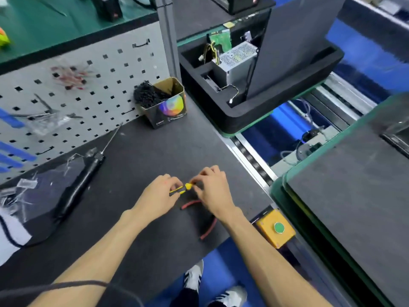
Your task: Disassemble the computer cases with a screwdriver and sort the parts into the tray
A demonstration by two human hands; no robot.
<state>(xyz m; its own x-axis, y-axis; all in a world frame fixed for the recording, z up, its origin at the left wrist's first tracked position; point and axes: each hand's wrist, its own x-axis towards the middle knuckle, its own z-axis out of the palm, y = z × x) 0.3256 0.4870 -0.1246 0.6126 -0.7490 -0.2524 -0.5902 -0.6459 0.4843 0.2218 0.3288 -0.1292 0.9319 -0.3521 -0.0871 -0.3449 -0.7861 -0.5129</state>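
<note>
Yellow-black screwdriver (182, 189) is pinched by both grips, left hand (162, 191) and right hand (211, 188); its small tip may slip onto the worktop (143, 151).

An electronics workshop on a factory assembly line. A grey pegboard (84, 85) with square holes and hooks backs the dark anti-static bench mat (141, 156) at left of the frame, where an electric screwdriver (84, 180) lies beside a small box of black cable ties (163, 103). At upper centre, a black foam tray (254, 111) carries a metal power supply (234, 60) and a green circuit board (221, 41). A roller conveyor track (252, 156) runs past the bench edge, and a yellow control box with a green push-button (277, 228) sits at lower right.
</note>
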